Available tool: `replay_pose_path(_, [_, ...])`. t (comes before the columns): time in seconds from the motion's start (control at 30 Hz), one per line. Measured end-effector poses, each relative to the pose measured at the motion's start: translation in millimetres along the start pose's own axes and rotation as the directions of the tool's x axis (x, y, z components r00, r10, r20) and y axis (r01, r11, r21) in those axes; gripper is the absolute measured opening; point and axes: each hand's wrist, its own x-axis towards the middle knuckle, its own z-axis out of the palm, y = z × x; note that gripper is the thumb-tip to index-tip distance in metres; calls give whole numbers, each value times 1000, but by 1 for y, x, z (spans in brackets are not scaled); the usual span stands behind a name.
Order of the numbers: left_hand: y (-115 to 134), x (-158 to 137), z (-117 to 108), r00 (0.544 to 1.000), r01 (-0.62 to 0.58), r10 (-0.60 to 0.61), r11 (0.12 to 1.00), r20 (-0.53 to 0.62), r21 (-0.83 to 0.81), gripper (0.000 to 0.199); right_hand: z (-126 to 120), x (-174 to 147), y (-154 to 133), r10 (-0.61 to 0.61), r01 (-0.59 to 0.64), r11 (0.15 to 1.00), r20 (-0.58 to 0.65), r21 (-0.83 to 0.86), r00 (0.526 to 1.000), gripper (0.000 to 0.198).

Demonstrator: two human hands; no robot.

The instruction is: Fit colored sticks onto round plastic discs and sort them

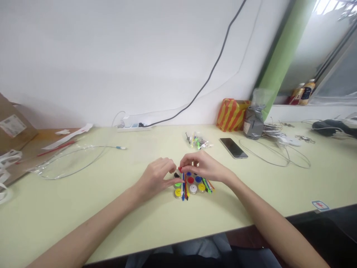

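Between the thumb and fingers of my right hand (202,163) is a small red plastic piece (180,169). My left hand (158,176) lies just left of it, thumb and index finger apart, with the thumb reaching over the coloured plastic sticks (185,191). Beneath and around both hands sit several small round knobbed pieces: a yellow one (177,192), a green one (177,184), a red one (190,180), a white one (193,188) and a blue one (198,179). A second bundle of sticks (208,185) fans out at the right. My fingers partly hide the far pieces.
Behind the hands is a clear bag of small coloured parts (198,140), with a phone (233,147) to its right. A power strip (134,127) lies along the wall. Cables (80,171), a striped bag (232,114) and a cardboard box (13,126) surround the workspace.
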Motion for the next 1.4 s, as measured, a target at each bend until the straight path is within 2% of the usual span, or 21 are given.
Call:
replay_pose_path(0.13, [-5, 1, -3, 994, 77, -81, 995, 74, 56, 17, -47, -23, -8, 143, -152, 966, -60, -209, 988, 14])
replay_pose_path(0.23, [-11, 0, -4, 985, 129, -131, 991, 113, 27, 21, -72, -56, -18, 349, -322, 886, 24, -334, 937, 16])
replay_pose_path(0.3, [-13, -1, -4, 981, 142, -140, 990, 137, -9, 23, -75, -78, -23, 481, -405, 826, 114, -392, 869, 14])
replay_pose_path(0.37, [-13, -1, -2, 976, 141, -134, 990, 169, -28, 22, -68, -93, -24, 559, -443, 776, 163, -449, 813, 16])
replay_pose_path(0.43, [-12, -1, -1, 972, 128, -119, 991, 203, -31, 22, -57, -99, -21, 592, -458, 728, 132, -510, 795, 17])
replay_pose_path(0.53, [-9, 0, -1, 969, 110, -101, 993, 227, -30, 22, -45, -95, -10, 562, -440, 747, 119, -499, 819, 12])
replay_pose_path(0.7, [-8, 2, -4, 966, 112, -109, 994, 236, -1, 26, -42, -83, 3, 487, -398, 799, 95, -452, 868, 4])
replay_pose_path(0.9, [-11, 2, -5, 964, 116, -111, 993, 241, -7, 27, -40, -84, 14, 457, -402, 829, 58, -388, 887, 14])
replay_pose_path(1.03, [-10, 2, -3, 966, 115, -107, 993, 237, -21, 27, -49, -76, 22, 430, -378, 867, 105, -326, 897, 20])
replay_pose_path(1.2, [-12, 1, -3, 966, 121, -112, 992, 234, -23, 26, -68, -39, 32, 430, -378, 872, 116, -311, 896, 31])
replay_pose_path(1.3, [-14, -1, -4, 962, 138, -132, 990, 238, -7, 25, -65, -15, 49, 395, -357, 854, 26, -377, 918, 34])
replay_pose_path(1.4, [-16, -2, -6, 961, 146, -145, 989, 237, 11, 25, -51, -4, 71, 264, -344, 785, -224, -516, 938, 38])
